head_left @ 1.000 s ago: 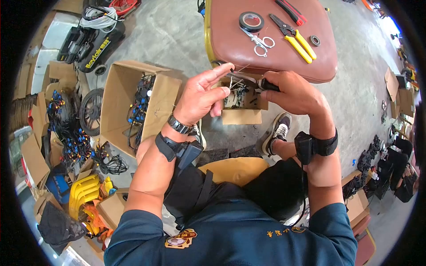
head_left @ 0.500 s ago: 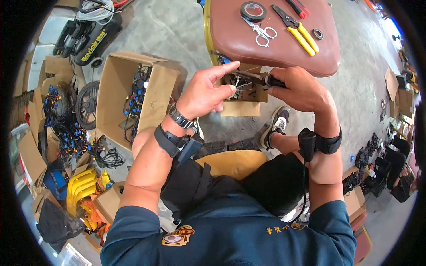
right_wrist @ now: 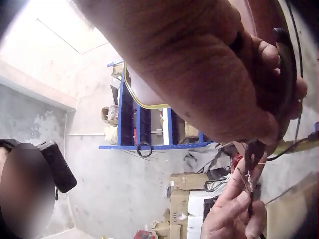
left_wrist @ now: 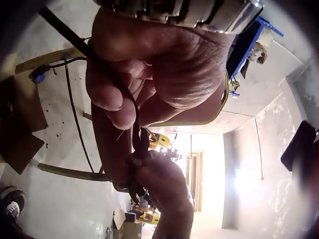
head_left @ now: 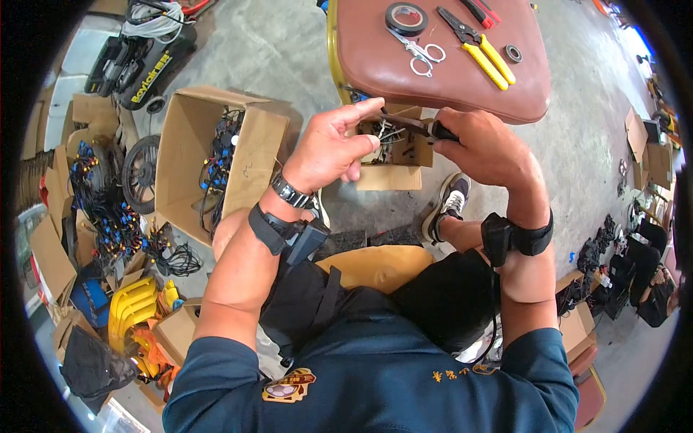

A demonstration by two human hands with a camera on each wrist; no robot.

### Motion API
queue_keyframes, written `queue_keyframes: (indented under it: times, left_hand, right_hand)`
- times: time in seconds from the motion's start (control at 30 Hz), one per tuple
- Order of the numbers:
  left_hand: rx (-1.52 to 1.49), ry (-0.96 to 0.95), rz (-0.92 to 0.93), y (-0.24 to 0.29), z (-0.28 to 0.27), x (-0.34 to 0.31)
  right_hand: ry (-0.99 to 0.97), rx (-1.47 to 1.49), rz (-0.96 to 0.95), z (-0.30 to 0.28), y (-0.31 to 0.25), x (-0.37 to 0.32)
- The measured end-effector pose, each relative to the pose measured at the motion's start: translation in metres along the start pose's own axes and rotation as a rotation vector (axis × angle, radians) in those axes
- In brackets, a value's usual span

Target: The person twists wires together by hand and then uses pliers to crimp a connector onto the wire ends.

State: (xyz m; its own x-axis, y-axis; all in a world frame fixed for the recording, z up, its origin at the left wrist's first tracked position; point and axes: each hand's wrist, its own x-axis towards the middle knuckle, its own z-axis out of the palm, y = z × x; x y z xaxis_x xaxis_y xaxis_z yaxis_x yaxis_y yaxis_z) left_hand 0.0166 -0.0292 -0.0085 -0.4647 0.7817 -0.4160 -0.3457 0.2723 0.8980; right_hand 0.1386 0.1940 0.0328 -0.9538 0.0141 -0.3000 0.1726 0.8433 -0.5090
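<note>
In the left wrist view a dark cable (left_wrist: pixel 67 34) runs through the fingers of my left hand (left_wrist: pixel 164 64), pinched by thumb and fingertips. My right hand (head_left: pixel 487 148) grips a dark-handled tool (head_left: pixel 442 131), its metal jaws pointing toward my left hand (head_left: pixel 328 148) in the head view. The right wrist view shows thin bare strands (right_wrist: pixel 249 180) between the tool's tip (right_wrist: pixel 254 152) and my left fingertips. Whether the jaws touch the strands, I cannot tell. Below the hands stands a small cardboard box (head_left: pixel 390 178) with loose bits inside.
Ahead, a brown padded seat (head_left: pixel 375 68) bears black tape (head_left: pixel 406 19), scissors (head_left: pixel 419 54), yellow-handled pliers (head_left: pixel 487 61), a red cutter (head_left: pixel 482 11) and a metal ring (head_left: pixel 513 53). A large cardboard box (head_left: pixel 261 162) of wiring stands left; more cables (head_left: pixel 108 198) lie beyond it.
Compared with a second ago, both hands sit slightly higher in the head view, and the tool still points toward my left fingertips. The grips look unchanged.
</note>
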Motion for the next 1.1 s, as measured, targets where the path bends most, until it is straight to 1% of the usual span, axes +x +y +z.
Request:
queue_keyframes:
  times: [0.13, 0.2, 0.3, 0.4, 0.63, 0.8, 0.87, 1.0, 1.1]
  left_hand:
    - [-0.051, -0.002, 0.025, 0.003, -0.005, 0.001]
    - [-0.040, -0.001, 0.039, 0.003, -0.007, 0.001]
    - [0.027, -0.009, -0.010, 0.002, -0.008, 0.000]
    - [0.054, -0.009, -0.014, -0.001, -0.008, 0.001]
    - [-0.102, 0.001, 0.021, 0.006, -0.007, 0.000]
    - [-0.158, 0.028, 0.034, 0.006, -0.009, 0.001]
    - [-0.186, 0.048, 0.081, 0.006, -0.010, 0.003]
    - [-0.270, 0.050, 0.121, 0.004, -0.013, 0.003]
    - [-0.347, 0.051, 0.134, 0.004, -0.013, 0.003]
  right_hand:
    - [0.053, 0.009, -0.045, 0.004, 0.001, 0.000]
    - [0.032, 0.036, -0.042, 0.007, 0.002, 0.002]
    - [-0.013, 0.059, -0.040, 0.005, 0.001, 0.005]
    - [-0.030, 0.080, -0.050, 0.006, 0.002, 0.004]
    - [0.004, 0.131, -0.042, 0.009, 0.001, 0.006]
    - [0.099, 0.124, -0.082, 0.017, -0.001, 0.008]
    - [0.137, 0.121, -0.076, 0.019, -0.004, 0.010]
    - [0.205, 0.267, -0.105, 0.029, -0.006, 0.013]
    - [0.097, 0.357, 0.004, 0.032, -0.011, 0.013]
